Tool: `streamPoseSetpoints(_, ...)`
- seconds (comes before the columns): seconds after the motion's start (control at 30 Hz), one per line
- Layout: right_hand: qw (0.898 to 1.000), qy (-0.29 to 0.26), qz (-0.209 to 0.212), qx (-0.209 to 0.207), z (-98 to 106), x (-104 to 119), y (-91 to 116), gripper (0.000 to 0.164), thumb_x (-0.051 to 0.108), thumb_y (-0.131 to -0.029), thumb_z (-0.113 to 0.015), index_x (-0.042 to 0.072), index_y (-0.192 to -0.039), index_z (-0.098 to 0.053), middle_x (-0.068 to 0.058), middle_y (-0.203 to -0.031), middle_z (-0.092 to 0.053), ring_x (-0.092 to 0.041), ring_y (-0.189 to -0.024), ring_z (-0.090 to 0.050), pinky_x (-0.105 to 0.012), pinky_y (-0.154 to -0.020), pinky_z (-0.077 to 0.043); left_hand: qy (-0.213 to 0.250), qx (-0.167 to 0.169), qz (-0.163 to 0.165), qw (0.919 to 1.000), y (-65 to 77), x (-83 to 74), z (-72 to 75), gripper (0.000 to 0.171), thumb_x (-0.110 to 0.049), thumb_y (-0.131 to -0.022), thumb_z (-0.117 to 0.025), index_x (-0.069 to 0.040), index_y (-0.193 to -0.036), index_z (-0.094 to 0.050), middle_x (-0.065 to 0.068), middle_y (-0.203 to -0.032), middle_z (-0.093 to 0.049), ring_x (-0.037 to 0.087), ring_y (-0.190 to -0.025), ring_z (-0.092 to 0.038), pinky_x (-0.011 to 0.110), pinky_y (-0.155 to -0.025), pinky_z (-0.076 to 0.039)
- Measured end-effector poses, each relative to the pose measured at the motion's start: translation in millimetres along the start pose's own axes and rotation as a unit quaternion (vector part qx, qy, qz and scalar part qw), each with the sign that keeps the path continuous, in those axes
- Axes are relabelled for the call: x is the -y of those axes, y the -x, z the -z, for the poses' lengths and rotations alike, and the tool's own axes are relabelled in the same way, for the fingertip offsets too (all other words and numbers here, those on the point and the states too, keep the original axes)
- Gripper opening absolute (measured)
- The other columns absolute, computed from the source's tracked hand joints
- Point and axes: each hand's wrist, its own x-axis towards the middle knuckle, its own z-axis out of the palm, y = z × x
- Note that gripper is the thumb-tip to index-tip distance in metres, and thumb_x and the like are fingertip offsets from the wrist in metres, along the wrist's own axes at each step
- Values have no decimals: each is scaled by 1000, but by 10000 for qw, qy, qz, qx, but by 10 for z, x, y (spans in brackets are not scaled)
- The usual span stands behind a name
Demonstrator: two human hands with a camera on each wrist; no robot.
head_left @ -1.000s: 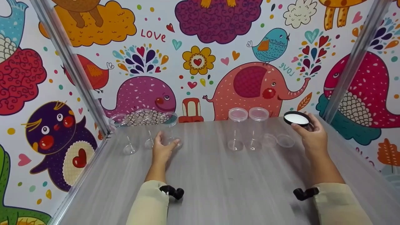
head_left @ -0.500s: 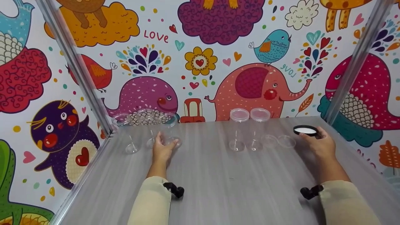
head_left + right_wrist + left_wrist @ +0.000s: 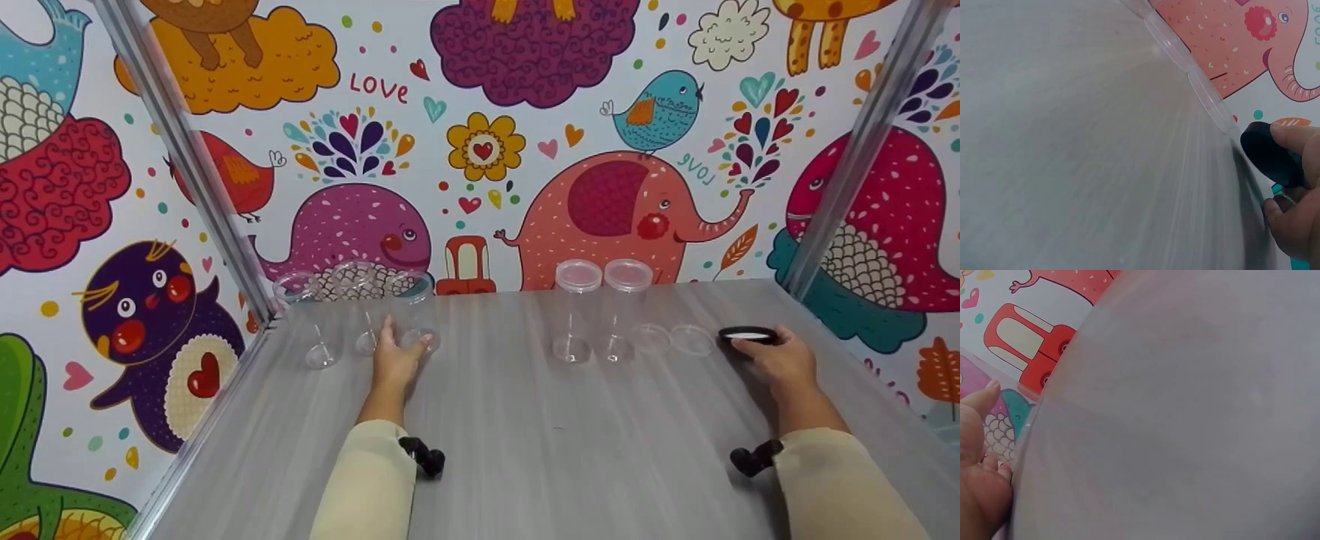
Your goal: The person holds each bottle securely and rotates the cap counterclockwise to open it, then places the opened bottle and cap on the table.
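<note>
At the table's right, the right hand (image 3: pixel 787 364) pinches a black disc (image 3: pixel 748 335), which juts leftward from between the thumb and fingers, its pale inside partly showing, just beside two clear lids (image 3: pixel 691 340). On the left, the left hand (image 3: pixel 396 364) holds the low part of an upright jar (image 3: pixel 413 304), thumb on its right side, fingers on its left. Two capped jars (image 3: pixel 577 315) stand between the hands.

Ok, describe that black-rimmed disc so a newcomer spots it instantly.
Near the far edge of the grey table, two clear jars stand right of centre in the head view. Right of them lie two clear discs; beyond those, the right hand holds the black-rimmed disc. Its neighbours are colourless, while this one has a black rim around white.
</note>
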Motion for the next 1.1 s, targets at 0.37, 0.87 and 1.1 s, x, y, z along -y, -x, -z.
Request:
streamPoseSetpoints(0.37,9971,705,-264,109,-18,18,-74,107,35,-99,-76,7,-170,0,-27,-178,-2,-49,-158,-21,-66,-134,-17,-249,-20,-133,9996,-24,-1,-20,83,-23,-107,-64,-14,-173,-13,17,-180,-17,37,-169,-13,54,-138,-12)
streamPoseSetpoints(0.87,9938,1105,-130,-67,-61,22,-58,93,41,-106,-62,-3,-168,-7,-28,-177,-8,-47,-163,-21,-62,-133,-22,-397,-50,-237,9989,30,24,4,76,-18,-109,-57,-8,-171,-16,19,-179,-19,41,-168,-15,55,-138,-14)
streamPoseSetpoints(1.1,9975,666,92,-211,-93,143,42,90,47,-109,-55,6,-171,-4,-19,-180,-5,-44,-168,-9,-63,-133,-21,-380,-38,-227,9990,154,40,51,76,-17,-108,-59,-3,-170,-17,22,-177,-25,41,-166,-20,55,-137,-17)
